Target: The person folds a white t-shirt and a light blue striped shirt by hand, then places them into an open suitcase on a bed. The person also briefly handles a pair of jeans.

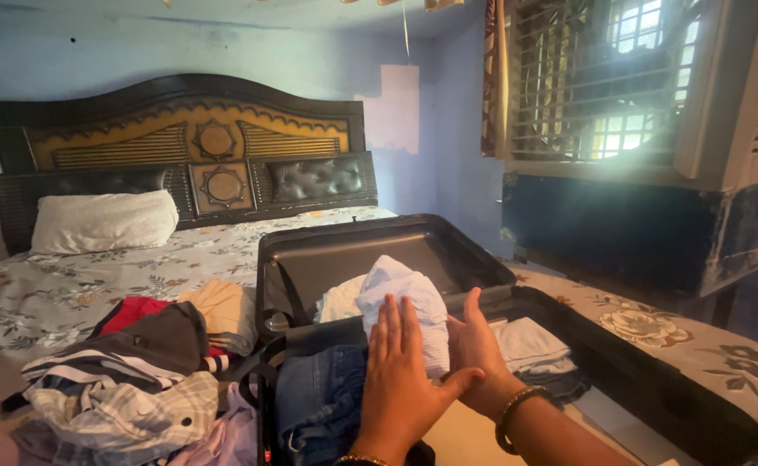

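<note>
1. Folded white cloth (405, 302) is sitting upright in the middle of the open black suitcase (483, 259) on the bed (68, 285), leaning toward the raised lid at the far side.
2. Both hands are pressing on it with fingers flat and together, gripping nothing: the left hand (401, 371) is lying on its near face, and the right hand (476, 345) is bracing its right edge.
3. Because the bundle is standing tall on soft layers, it is likely risking a topple or unrolling if either palm is lifting unevenly.
4. Blue jeans (318, 397) at the near left and folded pale garments (530, 345) at the right are crowding it, so sideways pushing is probably rumpling those stacks.
5. A loose clothes pile (129, 380) is lying just left of the suitcase, near enough to be snagging a sleeve or spilling inward.
</note>
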